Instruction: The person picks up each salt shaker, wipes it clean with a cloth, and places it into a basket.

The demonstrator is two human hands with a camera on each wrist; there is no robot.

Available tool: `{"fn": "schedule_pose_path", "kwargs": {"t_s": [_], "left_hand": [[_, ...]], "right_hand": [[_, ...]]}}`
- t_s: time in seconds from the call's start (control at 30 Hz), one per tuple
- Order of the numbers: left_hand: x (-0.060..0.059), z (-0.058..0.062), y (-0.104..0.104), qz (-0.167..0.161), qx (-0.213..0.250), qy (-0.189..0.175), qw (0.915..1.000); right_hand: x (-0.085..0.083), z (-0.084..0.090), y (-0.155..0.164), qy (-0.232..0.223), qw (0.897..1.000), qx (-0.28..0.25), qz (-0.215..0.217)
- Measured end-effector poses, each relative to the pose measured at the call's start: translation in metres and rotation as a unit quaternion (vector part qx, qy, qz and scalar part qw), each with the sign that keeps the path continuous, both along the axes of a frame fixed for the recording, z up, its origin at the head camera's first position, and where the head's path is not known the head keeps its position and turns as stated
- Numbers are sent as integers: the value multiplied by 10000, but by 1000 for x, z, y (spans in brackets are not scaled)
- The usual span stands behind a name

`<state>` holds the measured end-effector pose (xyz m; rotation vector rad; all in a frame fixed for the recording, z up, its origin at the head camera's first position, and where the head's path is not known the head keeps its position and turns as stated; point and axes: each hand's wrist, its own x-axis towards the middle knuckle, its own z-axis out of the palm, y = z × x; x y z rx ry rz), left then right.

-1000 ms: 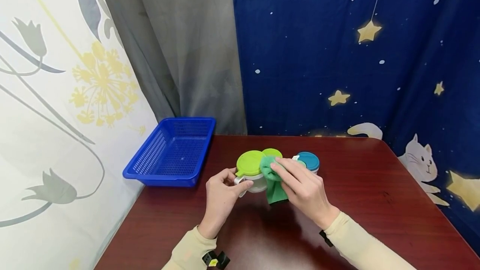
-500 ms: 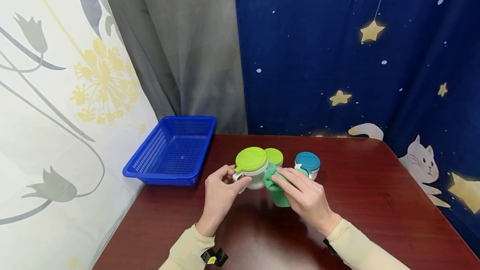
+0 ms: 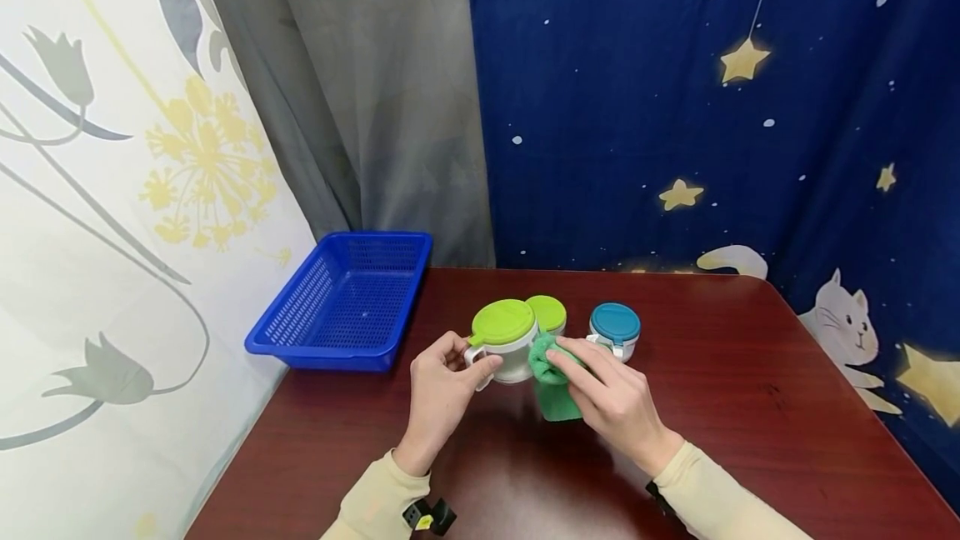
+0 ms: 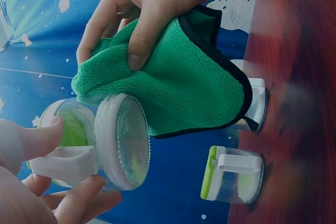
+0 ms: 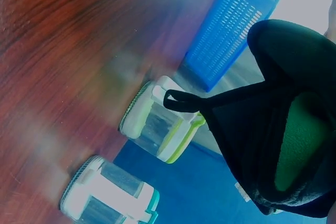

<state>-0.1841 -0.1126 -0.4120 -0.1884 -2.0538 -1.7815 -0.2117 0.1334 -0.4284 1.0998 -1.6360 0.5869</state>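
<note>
My left hand (image 3: 438, 394) grips the white handle of a clear jar with a lime-green lid (image 3: 504, 322), held above the table. In the left wrist view the jar (image 4: 131, 140) is tilted, its ribbed base turned toward my other hand. A green cloth with a black edge (image 4: 194, 87) is pinched between the thumb and fingers of my right hand (image 3: 618, 394) and touches the jar's side. Behind stands a second lime-lidded jar (image 3: 548, 312); to its right is a blue-lidded jar (image 3: 616, 323). The right wrist view shows mostly the dark cloth (image 5: 302, 145).
A blue perforated basket (image 3: 341, 307) sits at the table's back left. The dark red-brown table (image 3: 735, 407) ends at curtains, grey on the left and navy with stars (image 3: 678, 195) on the right.
The cloth and right hand have shifted slightly down along the held jar's side, uncovering more of its lid and of the blue-lidded jar. The left hand keeps its hold on the handle.
</note>
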Motion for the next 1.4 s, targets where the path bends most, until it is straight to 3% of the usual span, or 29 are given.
{"fn": "schedule_pose_path", "kwargs": {"t_s": [0.33, 0.67, 0.97, 1.17, 1.4], "left_hand": [[1, -3, -1, 48, -132, 157, 9998], [2, -5, 0, 63, 33, -177, 9998], [3, -6, -1, -319, 162, -163, 9992], [3, -6, -3, -392, 244, 161, 9988], [3, -5, -7, -488, 528, 202, 9972]], "right_hand": [[-1, -2, 1, -169, 9998, -79, -14], [-10, 16, 9, -475, 9977, -441, -201], [-9, 27, 7, -346, 9986, -276, -277], [-8, 23, 8, -338, 9989, -90, -317], [-7, 1, 17, -529, 9975, 363, -309]]}}
